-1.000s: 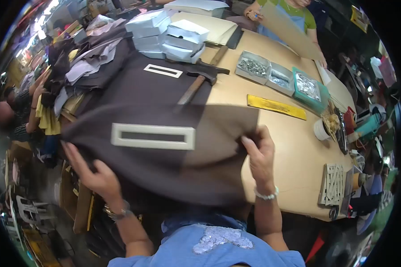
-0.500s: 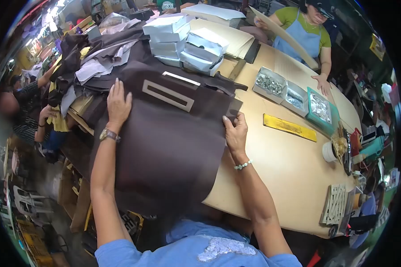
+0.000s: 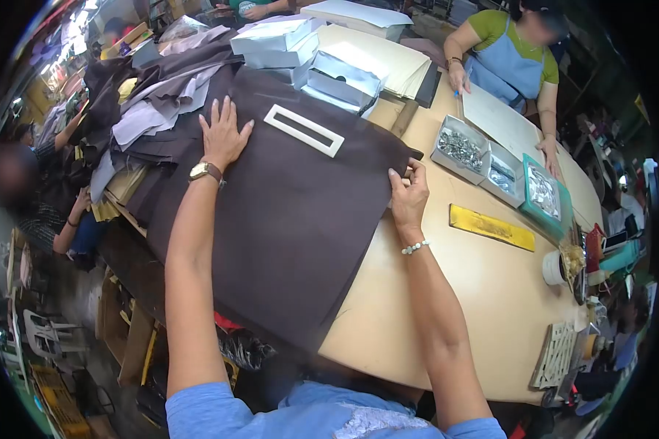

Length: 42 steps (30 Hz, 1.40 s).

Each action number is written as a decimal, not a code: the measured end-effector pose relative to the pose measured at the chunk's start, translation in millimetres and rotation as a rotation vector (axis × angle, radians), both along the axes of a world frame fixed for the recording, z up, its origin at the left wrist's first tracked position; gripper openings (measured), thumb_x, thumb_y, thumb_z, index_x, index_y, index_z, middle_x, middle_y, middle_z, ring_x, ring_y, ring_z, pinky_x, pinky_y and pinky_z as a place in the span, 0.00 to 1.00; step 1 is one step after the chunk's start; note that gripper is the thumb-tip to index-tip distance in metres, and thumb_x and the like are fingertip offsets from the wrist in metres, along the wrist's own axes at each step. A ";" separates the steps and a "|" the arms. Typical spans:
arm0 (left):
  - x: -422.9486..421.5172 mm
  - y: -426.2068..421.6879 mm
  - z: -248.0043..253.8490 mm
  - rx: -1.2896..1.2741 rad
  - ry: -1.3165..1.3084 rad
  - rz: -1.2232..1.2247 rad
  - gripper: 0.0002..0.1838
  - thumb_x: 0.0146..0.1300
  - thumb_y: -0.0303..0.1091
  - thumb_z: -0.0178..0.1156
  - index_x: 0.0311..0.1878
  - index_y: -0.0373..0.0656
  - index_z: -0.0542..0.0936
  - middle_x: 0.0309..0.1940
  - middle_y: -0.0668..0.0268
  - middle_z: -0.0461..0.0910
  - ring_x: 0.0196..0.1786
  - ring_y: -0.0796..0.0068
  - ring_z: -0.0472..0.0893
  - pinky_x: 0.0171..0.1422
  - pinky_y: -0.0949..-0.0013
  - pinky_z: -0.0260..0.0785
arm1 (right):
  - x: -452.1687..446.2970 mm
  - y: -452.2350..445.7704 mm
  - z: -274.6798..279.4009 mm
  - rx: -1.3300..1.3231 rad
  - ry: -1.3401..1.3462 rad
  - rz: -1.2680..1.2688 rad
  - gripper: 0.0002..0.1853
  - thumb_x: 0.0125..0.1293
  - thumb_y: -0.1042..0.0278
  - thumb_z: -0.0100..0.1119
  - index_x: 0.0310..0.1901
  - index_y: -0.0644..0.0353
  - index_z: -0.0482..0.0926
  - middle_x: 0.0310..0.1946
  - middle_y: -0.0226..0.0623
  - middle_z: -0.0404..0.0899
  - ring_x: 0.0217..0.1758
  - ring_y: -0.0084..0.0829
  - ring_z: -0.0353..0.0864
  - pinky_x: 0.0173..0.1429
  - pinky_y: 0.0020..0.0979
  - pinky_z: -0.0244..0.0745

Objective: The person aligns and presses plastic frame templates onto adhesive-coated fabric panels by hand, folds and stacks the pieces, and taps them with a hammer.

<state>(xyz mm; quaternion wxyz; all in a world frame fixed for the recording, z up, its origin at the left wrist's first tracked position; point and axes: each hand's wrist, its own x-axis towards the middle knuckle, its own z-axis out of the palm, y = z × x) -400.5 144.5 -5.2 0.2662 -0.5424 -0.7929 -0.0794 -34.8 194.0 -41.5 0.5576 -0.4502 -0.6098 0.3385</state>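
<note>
A large dark brown sheet of leather-like material lies over the table and hangs past its front edge. My left hand rests flat on its upper left part, fingers spread. At the sheet's right edge, my right hand pinches the material between thumb and fingers. A white rectangular frame with a long slot lies on the sheet between my hands, touched by neither.
White boxes and cream sheets stand behind. Right are trays of metal parts, a yellow bar and a white container. A co-worker handles a pale board. Dark scraps pile up left.
The brown sheet now lies flatter and reaches farther back. Both hands moved up and right in view. A white strip behind the frame no longer shows. The co-worker's raised board came down.
</note>
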 end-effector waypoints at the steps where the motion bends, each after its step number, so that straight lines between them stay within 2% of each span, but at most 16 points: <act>1: 0.9 3.7 -7.7 -0.050 -0.014 0.015 0.38 0.67 0.58 0.45 0.68 0.36 0.63 0.73 0.58 0.55 0.76 0.55 0.49 0.72 0.36 0.43 | 1.9 4.6 -8.7 -0.021 -0.030 -0.030 0.20 0.58 0.70 0.64 0.51 0.65 0.73 0.28 0.37 0.81 0.30 0.29 0.79 0.39 0.31 0.73; 5: -0.7 9.4 -44.3 -0.090 -0.275 0.045 0.40 0.67 0.61 0.41 0.69 0.35 0.61 0.73 0.57 0.54 0.75 0.55 0.50 0.73 0.37 0.42 | 3.5 2.0 -1.6 -0.079 -0.099 -0.055 0.22 0.57 0.69 0.65 0.53 0.64 0.72 0.27 0.36 0.80 0.29 0.29 0.78 0.38 0.31 0.73; 8: -5.0 9.0 -48.1 -0.042 -0.310 0.064 0.41 0.67 0.62 0.41 0.69 0.35 0.60 0.73 0.57 0.54 0.75 0.54 0.51 0.73 0.37 0.43 | 2.7 3.6 -4.9 -0.131 -0.072 -0.025 0.23 0.58 0.67 0.66 0.54 0.64 0.71 0.24 0.35 0.80 0.28 0.28 0.78 0.37 0.31 0.72; 11: -9.1 11.2 -51.3 -0.059 -0.268 0.107 0.37 0.66 0.54 0.45 0.69 0.35 0.59 0.73 0.53 0.53 0.75 0.51 0.50 0.71 0.35 0.45 | 0.1 0.1 2.0 -0.085 -0.129 -0.080 0.24 0.58 0.68 0.67 0.54 0.65 0.72 0.21 0.30 0.75 0.26 0.22 0.72 0.36 0.26 0.70; 15: 25.9 22.6 -31.9 -0.040 -0.144 0.163 0.36 0.62 0.43 0.50 0.71 0.36 0.57 0.72 0.49 0.52 0.74 0.47 0.50 0.68 0.31 0.48 | -0.9 1.1 -0.4 -0.081 -0.163 -0.100 0.24 0.58 0.64 0.67 0.54 0.64 0.72 0.21 0.32 0.76 0.25 0.25 0.74 0.35 0.29 0.71; 16: 40.6 26.9 -28.7 0.017 -0.154 0.076 0.37 0.60 0.40 0.52 0.71 0.37 0.55 0.72 0.49 0.53 0.74 0.45 0.50 0.67 0.29 0.49 | -1.2 1.2 -1.3 -0.078 -0.187 -0.105 0.24 0.59 0.62 0.66 0.53 0.64 0.72 0.21 0.34 0.77 0.25 0.28 0.76 0.35 0.31 0.71; 18: 97.0 35.4 -14.8 0.009 -0.409 -0.065 0.38 0.64 0.53 0.50 0.72 0.40 0.56 0.72 0.49 0.53 0.75 0.46 0.49 0.71 0.33 0.43 | -1.3 0.0 -1.6 -0.078 -0.176 -0.116 0.22 0.61 0.61 0.63 0.53 0.63 0.72 0.20 0.34 0.77 0.25 0.30 0.77 0.35 0.32 0.71; 20: 125.0 36.9 -13.7 -0.067 -0.446 -0.114 0.41 0.64 0.63 0.46 0.72 0.42 0.58 0.72 0.51 0.54 0.75 0.48 0.49 0.72 0.34 0.40 | -2.3 1.9 -1.1 -0.084 -0.109 -0.142 0.19 0.64 0.61 0.59 0.52 0.63 0.72 0.18 0.34 0.75 0.24 0.31 0.76 0.35 0.32 0.71; 21: 130.6 37.6 -18.7 -0.090 -0.471 -0.104 0.41 0.64 0.63 0.46 0.71 0.42 0.60 0.72 0.51 0.55 0.75 0.48 0.49 0.73 0.35 0.38 | -0.4 4.5 -3.2 -0.129 -0.036 -0.138 0.15 0.69 0.66 0.50 0.52 0.64 0.71 0.22 0.35 0.75 0.29 0.32 0.77 0.40 0.32 0.72; 24: 136.6 41.0 -32.5 -0.117 -0.524 -0.079 0.41 0.62 0.65 0.46 0.69 0.41 0.64 0.72 0.51 0.56 0.76 0.49 0.48 0.74 0.37 0.32 | 2.0 11.7 -15.2 0.042 0.096 -0.227 0.15 0.68 0.73 0.43 0.54 0.65 0.70 0.31 0.38 0.76 0.35 0.32 0.77 0.45 0.31 0.72; 25: 135.5 41.3 -34.2 -0.099 -0.528 -0.078 0.41 0.62 0.65 0.46 0.68 0.41 0.65 0.71 0.50 0.56 0.76 0.49 0.48 0.74 0.37 0.32 | 4.1 14.4 -17.9 0.004 0.094 -0.184 0.19 0.64 0.78 0.42 0.57 0.64 0.68 0.42 0.42 0.76 0.43 0.35 0.77 0.51 0.32 0.72; 29: 136.5 40.2 -36.0 -0.060 -0.531 -0.059 0.41 0.62 0.65 0.46 0.67 0.41 0.67 0.71 0.50 0.56 0.76 0.49 0.48 0.74 0.37 0.33 | 0.5 4.3 -4.3 -0.081 -0.117 -0.079 0.25 0.58 0.74 0.50 0.60 0.59 0.67 0.53 0.41 0.77 0.54 0.39 0.77 0.60 0.38 0.69; 33: 137.4 41.3 -40.3 -0.009 -0.475 -0.045 0.39 0.62 0.64 0.48 0.67 0.43 0.67 0.70 0.50 0.59 0.75 0.47 0.50 0.73 0.35 0.34 | -5.5 6.7 0.2 -0.012 -0.456 -0.105 0.28 0.58 0.70 0.58 0.62 0.54 0.67 0.50 0.38 0.80 0.54 0.42 0.77 0.58 0.39 0.70; 37: 137.6 39.2 -39.3 0.083 -0.433 -0.179 0.33 0.62 0.58 0.51 0.63 0.45 0.73 0.68 0.50 0.62 0.73 0.47 0.54 0.72 0.33 0.40 | 9.7 18.9 5.9 -0.003 -0.498 0.029 0.30 0.56 0.72 0.63 0.62 0.53 0.67 0.42 0.41 0.82 0.48 0.43 0.80 0.53 0.40 0.72; 40: 133.5 42.9 -40.4 -0.011 -0.505 -0.183 0.35 0.60 0.63 0.51 0.61 0.46 0.75 0.67 0.51 0.63 0.73 0.47 0.54 0.72 0.34 0.39 | 37.1 18.7 9.8 -0.018 -0.511 -0.024 0.30 0.55 0.74 0.62 0.61 0.55 0.67 0.40 0.41 0.82 0.44 0.44 0.81 0.50 0.40 0.73; 42: 136.5 40.7 -36.0 -0.020 -0.519 -0.169 0.39 0.57 0.67 0.52 0.60 0.45 0.76 0.67 0.51 0.64 0.73 0.48 0.54 0.72 0.34 0.38 | 66.0 21.5 2.6 0.006 -0.434 -0.066 0.30 0.55 0.77 0.62 0.61 0.56 0.66 0.38 0.40 0.82 0.39 0.37 0.82 0.47 0.35 0.74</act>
